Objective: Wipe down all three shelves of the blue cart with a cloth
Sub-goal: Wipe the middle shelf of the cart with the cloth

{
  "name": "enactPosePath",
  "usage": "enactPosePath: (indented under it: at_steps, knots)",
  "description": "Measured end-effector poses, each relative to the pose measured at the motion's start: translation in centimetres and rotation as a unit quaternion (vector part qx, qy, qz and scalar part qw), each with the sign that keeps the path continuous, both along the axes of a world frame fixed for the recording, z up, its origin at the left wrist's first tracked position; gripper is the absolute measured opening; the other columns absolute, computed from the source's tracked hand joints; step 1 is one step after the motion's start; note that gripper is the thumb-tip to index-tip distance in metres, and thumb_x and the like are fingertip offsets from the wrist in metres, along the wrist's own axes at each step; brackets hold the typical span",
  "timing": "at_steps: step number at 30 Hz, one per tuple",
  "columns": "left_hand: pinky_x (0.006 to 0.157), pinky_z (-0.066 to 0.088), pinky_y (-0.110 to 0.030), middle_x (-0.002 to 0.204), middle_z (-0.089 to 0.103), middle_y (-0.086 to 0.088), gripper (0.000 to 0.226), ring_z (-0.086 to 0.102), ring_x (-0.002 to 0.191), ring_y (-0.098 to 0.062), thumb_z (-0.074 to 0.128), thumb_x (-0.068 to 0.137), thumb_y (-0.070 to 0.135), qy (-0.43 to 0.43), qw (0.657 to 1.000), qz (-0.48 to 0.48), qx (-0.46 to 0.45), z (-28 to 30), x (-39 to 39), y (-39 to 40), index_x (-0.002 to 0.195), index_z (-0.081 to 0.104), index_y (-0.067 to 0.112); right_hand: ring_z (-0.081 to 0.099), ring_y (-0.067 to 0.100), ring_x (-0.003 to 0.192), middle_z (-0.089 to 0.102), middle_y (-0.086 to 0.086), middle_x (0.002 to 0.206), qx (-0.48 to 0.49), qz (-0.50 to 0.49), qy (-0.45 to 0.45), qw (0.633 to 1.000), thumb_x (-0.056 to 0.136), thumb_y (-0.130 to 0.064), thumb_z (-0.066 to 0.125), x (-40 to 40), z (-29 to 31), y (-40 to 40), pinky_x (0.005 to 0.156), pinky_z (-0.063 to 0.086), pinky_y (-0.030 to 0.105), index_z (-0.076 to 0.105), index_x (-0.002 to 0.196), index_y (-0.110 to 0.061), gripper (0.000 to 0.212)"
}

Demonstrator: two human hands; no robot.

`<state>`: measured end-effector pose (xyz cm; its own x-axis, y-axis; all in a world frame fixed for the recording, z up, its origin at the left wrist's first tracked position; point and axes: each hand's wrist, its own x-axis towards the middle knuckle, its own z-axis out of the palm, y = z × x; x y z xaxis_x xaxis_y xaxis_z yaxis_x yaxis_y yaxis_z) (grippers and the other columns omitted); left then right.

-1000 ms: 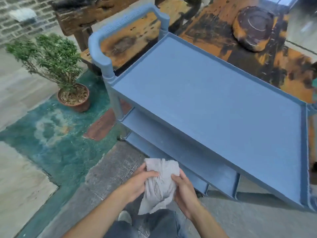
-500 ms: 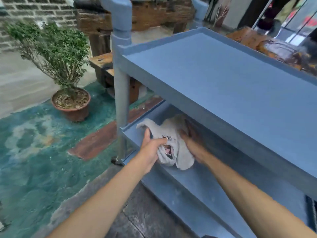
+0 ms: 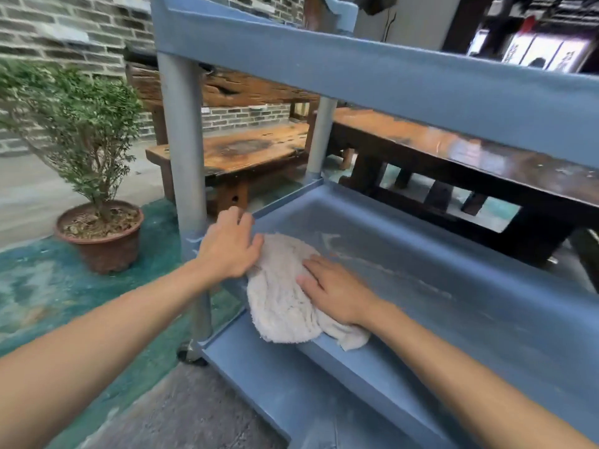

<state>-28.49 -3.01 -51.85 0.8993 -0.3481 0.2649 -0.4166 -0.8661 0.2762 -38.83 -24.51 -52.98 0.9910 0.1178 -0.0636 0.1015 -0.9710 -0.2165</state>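
Note:
The blue cart fills the right of the view, seen from low down. Its top shelf [image 3: 405, 82] runs overhead and its bottom shelf [image 3: 275, 377] lies below. On the left end of the dusty middle shelf [image 3: 453, 286] a white terry cloth [image 3: 282, 296] lies spread, hanging slightly over the front rim. My right hand [image 3: 337, 286] presses flat on the cloth, fingers together. My left hand [image 3: 231, 244] rests on the shelf's left corner, its fingers touching the cloth's left edge.
A grey cart post [image 3: 184, 157] stands just left of my left hand, with a caster [image 3: 191, 353] at its foot. A potted shrub [image 3: 97, 228] sits on the green-stained floor to the left. Wooden benches [image 3: 246, 150] and a dark wooden table [image 3: 486, 170] stand behind the cart.
The view dropped from above the cart to middle-shelf level. The cloth went from bunched in both hands in front of me to spread flat on the middle shelf.

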Motion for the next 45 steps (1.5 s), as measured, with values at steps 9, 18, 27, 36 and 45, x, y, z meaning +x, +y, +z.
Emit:
enactPosePath:
  at_steps: [9,18,27,36,45]
  knots:
    - [0.110,0.034,-0.044,0.157,0.040,-0.002,0.079,0.044,0.139,-0.031,0.014,0.091,0.075,0.169,0.984,0.042,-0.030,0.3,5.4,-1.5,0.155,0.026,0.030,-0.019,0.019,0.157,-0.012,-0.008,0.171,-0.030,0.160,0.037,0.986,0.099,-0.070,0.021,1.6,-0.8,5.7,0.126,-0.010,0.044,-0.002,0.161,-0.040,0.073]
    - [0.096,0.037,-0.044,0.133,0.062,0.009,0.095,0.057,0.123,-0.028,-0.010,0.066,0.093,0.180,0.972,0.101,-0.111,-0.2,6.2,-2.2,0.128,0.051,0.054,-0.004,0.014,0.158,0.000,-0.015,0.171,-0.013,0.238,0.003,0.971,0.100,-0.069,0.025,8.3,-1.0,3.9,0.127,0.002,0.044,0.012,0.158,-0.049,0.063]
    - [0.096,0.042,-0.041,0.157,0.035,0.016,0.092,0.046,0.137,-0.019,0.001,0.076,0.088,0.090,0.993,0.073,-0.023,-2.3,6.6,-1.8,0.155,0.016,0.044,0.026,0.009,0.152,0.036,-0.010,0.163,-0.010,0.181,-0.061,0.982,0.104,-0.059,0.032,20.2,-1.5,-1.6,0.127,0.015,0.040,0.039,0.153,-0.036,0.056]
    - [0.075,0.037,-0.035,0.155,0.036,0.019,0.100,0.052,0.125,-0.017,0.013,0.070,0.088,-0.036,0.995,0.068,0.063,-3.8,6.2,-1.9,0.155,0.017,0.036,0.039,0.015,0.145,0.045,-0.010,0.157,0.020,0.013,-0.048,0.999,0.099,-0.064,0.036,27.3,-0.9,-10.2,0.123,0.028,0.043,0.048,0.147,-0.036,0.057]
    - [0.107,0.029,-0.039,0.164,0.006,0.024,0.087,0.015,0.150,-0.013,0.004,0.077,0.077,-0.050,0.992,-0.037,0.108,-4.4,5.7,-2.0,0.154,0.020,0.041,0.026,0.023,0.154,0.025,-0.001,0.169,0.026,-0.139,-0.022,0.990,0.106,-0.048,0.028,31.2,-1.7,-11.7,0.126,0.020,0.045,0.031,0.159,-0.029,0.057]
